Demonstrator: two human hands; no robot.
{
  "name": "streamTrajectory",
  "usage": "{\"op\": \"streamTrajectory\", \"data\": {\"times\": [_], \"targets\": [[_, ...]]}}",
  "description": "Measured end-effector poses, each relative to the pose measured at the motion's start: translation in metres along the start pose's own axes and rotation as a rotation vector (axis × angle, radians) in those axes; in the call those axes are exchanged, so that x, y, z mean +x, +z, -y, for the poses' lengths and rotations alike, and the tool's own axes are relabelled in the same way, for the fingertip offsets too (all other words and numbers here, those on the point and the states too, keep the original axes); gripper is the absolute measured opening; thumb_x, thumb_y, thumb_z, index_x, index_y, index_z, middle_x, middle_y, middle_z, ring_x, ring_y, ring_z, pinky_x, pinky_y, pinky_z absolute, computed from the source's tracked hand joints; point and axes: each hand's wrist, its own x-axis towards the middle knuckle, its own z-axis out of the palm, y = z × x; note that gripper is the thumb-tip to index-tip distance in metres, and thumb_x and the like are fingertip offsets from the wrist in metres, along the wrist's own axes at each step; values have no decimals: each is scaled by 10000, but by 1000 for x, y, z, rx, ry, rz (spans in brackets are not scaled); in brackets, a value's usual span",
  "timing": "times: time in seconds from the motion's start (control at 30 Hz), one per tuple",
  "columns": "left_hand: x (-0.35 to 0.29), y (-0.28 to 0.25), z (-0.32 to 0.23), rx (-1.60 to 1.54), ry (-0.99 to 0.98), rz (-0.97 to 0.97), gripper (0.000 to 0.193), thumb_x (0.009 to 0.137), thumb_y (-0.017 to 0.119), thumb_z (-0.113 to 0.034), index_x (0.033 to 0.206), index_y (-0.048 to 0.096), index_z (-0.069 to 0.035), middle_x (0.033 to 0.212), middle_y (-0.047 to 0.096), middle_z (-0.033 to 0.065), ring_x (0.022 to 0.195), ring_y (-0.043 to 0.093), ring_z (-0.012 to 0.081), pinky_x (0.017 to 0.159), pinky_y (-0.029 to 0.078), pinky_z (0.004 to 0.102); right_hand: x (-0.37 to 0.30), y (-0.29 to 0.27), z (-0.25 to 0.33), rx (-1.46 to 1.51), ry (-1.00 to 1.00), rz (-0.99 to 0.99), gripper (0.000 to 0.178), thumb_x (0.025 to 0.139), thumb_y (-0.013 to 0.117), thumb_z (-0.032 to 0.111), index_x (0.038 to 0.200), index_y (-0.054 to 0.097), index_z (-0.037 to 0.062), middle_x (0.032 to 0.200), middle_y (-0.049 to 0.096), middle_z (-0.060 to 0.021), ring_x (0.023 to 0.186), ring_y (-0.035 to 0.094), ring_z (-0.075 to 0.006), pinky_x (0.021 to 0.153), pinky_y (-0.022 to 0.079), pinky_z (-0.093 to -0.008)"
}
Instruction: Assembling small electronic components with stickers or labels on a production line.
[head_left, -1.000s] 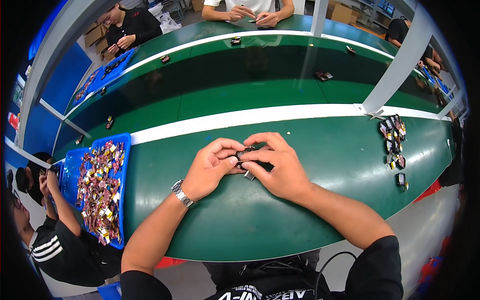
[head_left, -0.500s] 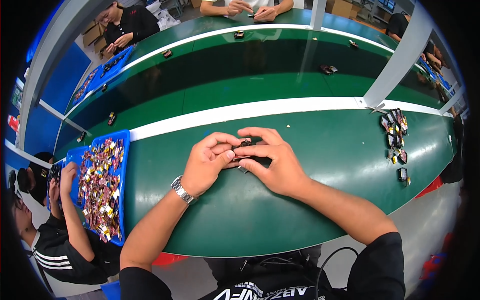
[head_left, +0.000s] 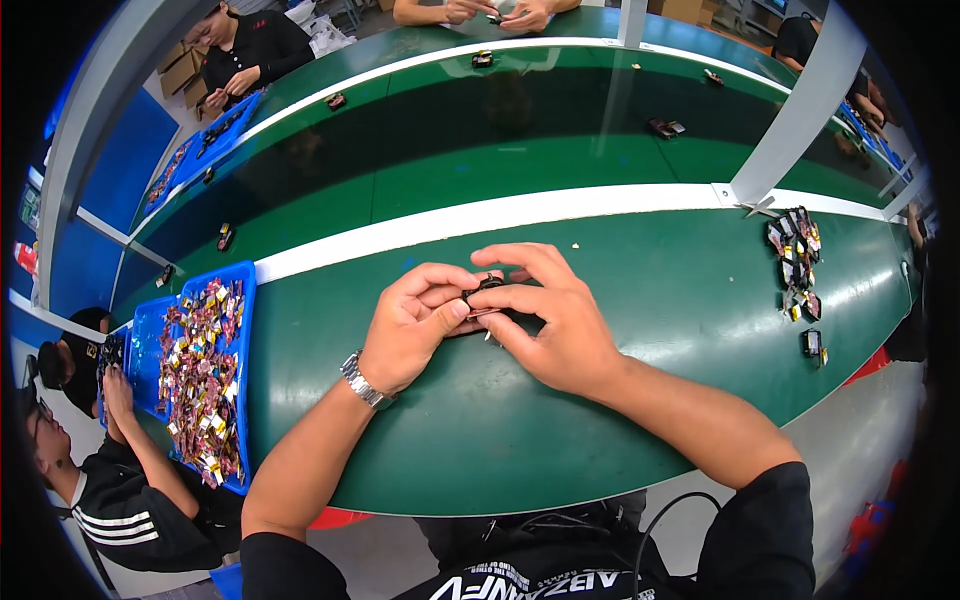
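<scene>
Green worktop (head_left: 570, 430) is curving around the person's front, a white rail (head_left: 500, 217) running along its far edge, a dark-green strip (head_left: 400, 165) with scattered small parts lying beyond. A blue tray (head_left: 249, 350) is sitting at the person's left, heaped with small reddish, white and yellow pieces (head_left: 205, 375); at the right a black cluster of parts (head_left: 797, 265) is lying near a grey post (head_left: 800, 115), one single part (head_left: 813, 347) just beside it. Co-workers are sitting around, hands busy.

Small black part (head_left: 484, 289) — being held above mid-worktop, between both hands. Left hand (head_left: 408, 325) is pinching it, fingers bent; right hand (head_left: 560, 325) is gripping from the other side, fingers narrow around it.

Versus half a second ago: grip looking nearly unchanged; the left co-worker's hands (head_left: 116, 392) are now sitting lower and closer together — one was raised.
</scene>
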Motion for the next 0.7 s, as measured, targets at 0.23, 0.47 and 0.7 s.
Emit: {"op": "streamTrajectory", "data": {"times": [0.23,0.47,0.7], "targets": [[1,9,-4,1,-16,-25,272,982,511,18,1254,509,16,1222,619,169,1130,633,234,964,561,366,-2,2,-3,-10,11,-19,192,809,700,29,1001,696,40,1210,606,-102,1131,549,-296,876,510,-375],[0,11,-7,23,-66,-13,281,974,523,7,1255,520,18,1206,631,157,1091,642,202,924,572,342,3,4,2,29,44,-157,141,805,711,-32,919,659,33,973,577,-69,736,603,-159,626,512,-272],[0,14,-9,93,-61,-23,267,972,546,-6,1238,530,18,1189,641,132,1049,647,167,865,573,305,3,7,3,-30,112,-147,162,791,730,-16,926,658,37,951,581,-74,752,605,-183,628,510,-284]]}}
